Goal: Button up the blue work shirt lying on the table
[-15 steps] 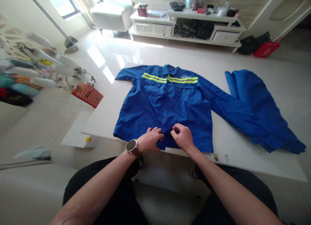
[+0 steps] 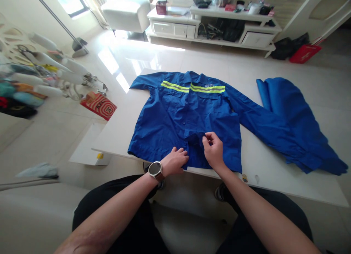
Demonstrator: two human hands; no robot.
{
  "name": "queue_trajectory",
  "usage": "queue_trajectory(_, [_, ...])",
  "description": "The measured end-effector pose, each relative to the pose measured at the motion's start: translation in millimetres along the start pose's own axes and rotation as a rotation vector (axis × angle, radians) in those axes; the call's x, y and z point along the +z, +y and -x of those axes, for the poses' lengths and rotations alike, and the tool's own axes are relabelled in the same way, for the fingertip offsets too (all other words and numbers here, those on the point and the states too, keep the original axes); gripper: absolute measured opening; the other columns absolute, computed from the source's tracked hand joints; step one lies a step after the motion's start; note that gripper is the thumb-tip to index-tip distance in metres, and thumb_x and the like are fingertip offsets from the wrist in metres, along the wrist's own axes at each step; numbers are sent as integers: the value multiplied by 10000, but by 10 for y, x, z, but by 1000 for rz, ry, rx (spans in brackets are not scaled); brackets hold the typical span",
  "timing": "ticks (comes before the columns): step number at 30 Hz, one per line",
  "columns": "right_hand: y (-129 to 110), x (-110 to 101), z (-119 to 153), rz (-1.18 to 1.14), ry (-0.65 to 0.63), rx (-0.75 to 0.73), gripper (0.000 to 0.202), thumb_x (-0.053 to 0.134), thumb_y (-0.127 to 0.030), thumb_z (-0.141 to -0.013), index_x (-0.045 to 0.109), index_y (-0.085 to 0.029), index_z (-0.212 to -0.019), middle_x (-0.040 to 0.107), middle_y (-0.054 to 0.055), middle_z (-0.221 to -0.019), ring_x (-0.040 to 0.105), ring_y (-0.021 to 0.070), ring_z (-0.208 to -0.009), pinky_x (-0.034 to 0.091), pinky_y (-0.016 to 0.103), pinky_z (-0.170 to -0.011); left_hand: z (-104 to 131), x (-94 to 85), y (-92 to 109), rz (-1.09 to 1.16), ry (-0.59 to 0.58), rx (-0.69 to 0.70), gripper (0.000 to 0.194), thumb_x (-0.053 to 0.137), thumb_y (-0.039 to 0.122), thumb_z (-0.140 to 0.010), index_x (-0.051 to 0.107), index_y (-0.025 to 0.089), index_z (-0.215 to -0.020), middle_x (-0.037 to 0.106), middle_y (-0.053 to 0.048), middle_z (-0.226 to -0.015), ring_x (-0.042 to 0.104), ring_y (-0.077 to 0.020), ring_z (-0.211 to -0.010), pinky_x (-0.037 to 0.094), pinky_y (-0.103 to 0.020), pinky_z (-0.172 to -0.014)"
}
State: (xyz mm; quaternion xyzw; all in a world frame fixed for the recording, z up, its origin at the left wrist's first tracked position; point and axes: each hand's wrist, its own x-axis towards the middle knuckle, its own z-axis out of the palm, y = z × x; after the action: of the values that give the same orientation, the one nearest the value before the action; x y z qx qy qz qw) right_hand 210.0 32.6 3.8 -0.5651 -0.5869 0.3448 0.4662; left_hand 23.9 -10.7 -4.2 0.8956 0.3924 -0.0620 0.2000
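A blue work jacket (image 2: pixel 167 126) with yellow-and-grey reflective strips lies front up on the white table, its collar away from me. My right hand (image 2: pixel 214 149) is closed in a pinch on the lower corner of the jacket's front flap, holding it raised and folded back. Under that lifted corner the darker inside of the jacket shows. My left hand (image 2: pixel 174 161), below a wristwatch (image 2: pixel 155 168), lies on the other front edge near the hem, its fingers stretched out over the cloth. Its thumb is mostly hidden.
More blue cloth (image 2: pixel 290 104) lies bunched on the table's right, against the jacket's sleeve. Small items (image 2: pixel 244 178) sit by the front edge of the table (image 2: pixel 115 137). A red-and-white bag (image 2: pixel 99 105) stands left. Beyond is a white cabinet (image 2: pixel 175 30).
My right hand has moved up and slightly right, lifting the flap corner higher and further open. My left hand has shifted slightly right, its fingers now more stretched out.
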Motion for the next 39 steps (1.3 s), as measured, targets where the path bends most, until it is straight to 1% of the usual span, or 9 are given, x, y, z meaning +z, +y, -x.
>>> queue_trajectory(5, [72,-6,-91,-133,119,138,203,603,-396,-827,569,-197,-805,521,-38,-664,459,128,-603,375,262,-582,40,18,4,66,9,-22,180,690,279,-792,640,181,-933,614,-99,-1037,522,-278,-1026,431,-419,-847])
queue_trajectory(9, [0,-48,-101,-156,231,88,185,577,-384,-847,547,-207,-803,481,-51,-658,431,120,-593,350,253,-564,36,13,-87,198,-8,-48,31,646,196,-848,640,199,-878,623,-71,-1018,532,-255,-1045,420,-386,-865])
queue_trajectory(13, [-42,-5,-8,-82,-9,70,173,590,-375,-848,573,-206,-814,527,-41,-672,454,117,-572,359,256,-554,0,-38,-137,476,105,-85,9,612,192,-893,617,196,-900,648,-50,-965,578,-202,-938,426,-313,-809])
queue_trajectory(18, [34,104,103,38,-296,31,100,630,-294,-784,648,-201,-813,661,-6,-749,590,150,-678,445,264,-639,-33,-114,-148,828,302,-200,95,623,283,-900,605,191,-913,639,6,-823,549,-141,-740,404,-259,-675])
queue_trajectory(21, [72,131,118,36,-405,31,116,641,-275,-769,694,-202,-843,711,8,-800,641,172,-752,475,276,-688,-57,-77,-186,1002,409,-239,157,672,300,-861,567,190,-897,633,18,-800,571,-136,-746,425,-248,-676])
queue_trajectory(25, [72,119,101,54,-461,28,141,656,-276,-778,737,-204,-869,741,19,-852,652,178,-775,485,292,-720,-72,-17,-233,1197,460,-245,268,731,308,-817,515,202,-936,633,30,-754,622,-138,-740,469,-242,-685])
queue_trajectory(29, [80,100,71,24,-520,59,176,723,-346,-771,747,-203,-870,736,19,-844,629,171,-748,472,291,-697,-60,-38,-233,1213,500,-268,304,750,292,-805,510,207,-972,658,26,-776,648,-133,-749,492,-239,-708])
queue_trajectory(35, [200,143,16,-279,-511,319,277,810,-408,-638,712,-186,-772,696,7,-735,613,163,-689,486,304,-701,-58,-77,-260,1207,443,-230,366,745,294,-812,514,206,-1082,679,20,-813,639,-119,-728,486,-227,-689])
queue_trajectory(39, [219,162,1,-340,-403,381,339,856,-419,-572,696,-181,-754,692,7,-744,621,167,-719,495,313,-738,-22,-135,-232,952,485,-210,505,819,284,-733,510,216,-1126,685,-3,-924,651,-156,-836,501,-269,-763])
